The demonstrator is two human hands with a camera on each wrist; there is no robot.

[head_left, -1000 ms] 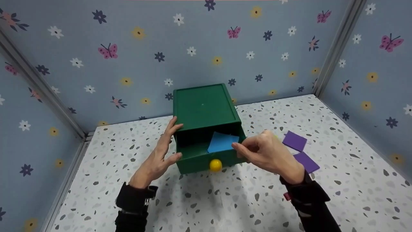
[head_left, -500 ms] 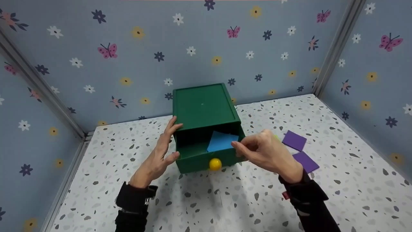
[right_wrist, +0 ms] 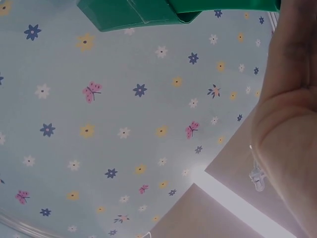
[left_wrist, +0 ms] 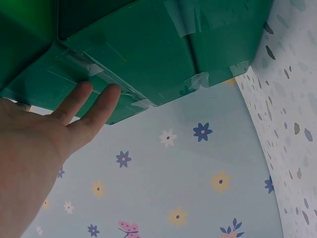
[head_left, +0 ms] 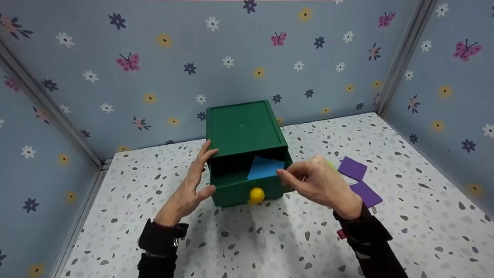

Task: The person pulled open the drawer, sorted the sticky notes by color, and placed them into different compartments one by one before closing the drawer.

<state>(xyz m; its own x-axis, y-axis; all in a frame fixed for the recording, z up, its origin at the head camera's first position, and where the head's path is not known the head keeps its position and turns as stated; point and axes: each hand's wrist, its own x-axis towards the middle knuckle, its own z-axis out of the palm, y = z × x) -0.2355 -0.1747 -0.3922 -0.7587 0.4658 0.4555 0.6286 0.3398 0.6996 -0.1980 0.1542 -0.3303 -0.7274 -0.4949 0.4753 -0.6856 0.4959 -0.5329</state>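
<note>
A green box (head_left: 243,125) stands against the back wall. Its drawer (head_left: 235,190), with a round yellow knob (head_left: 257,195), is partly pulled out. A flat blue piece (head_left: 266,168) leans inside the drawer at the right. My left hand (head_left: 185,189) lies along the box's left side, fingers spread and the thumb by the drawer's front left corner. Seen from the left wrist, two fingers (left_wrist: 101,106) touch the taped green side. With curled fingers, my right hand (head_left: 322,183) grips the drawer's front right corner; its grip is partly hidden, and the right wrist view leaves the fingertips out.
Two purple square pieces (head_left: 352,168) lie on the speckled tabletop (head_left: 417,204) at the right. A yellow-green piece (head_left: 332,165) shows partly behind my right hand. Flowered panels (head_left: 231,50) enclose the back and sides.
The drawer has slid slightly inward, carrying the knob and blue piece toward the back. My right hand has shifted a little left with it. My left hand has stayed nearly in place.
</note>
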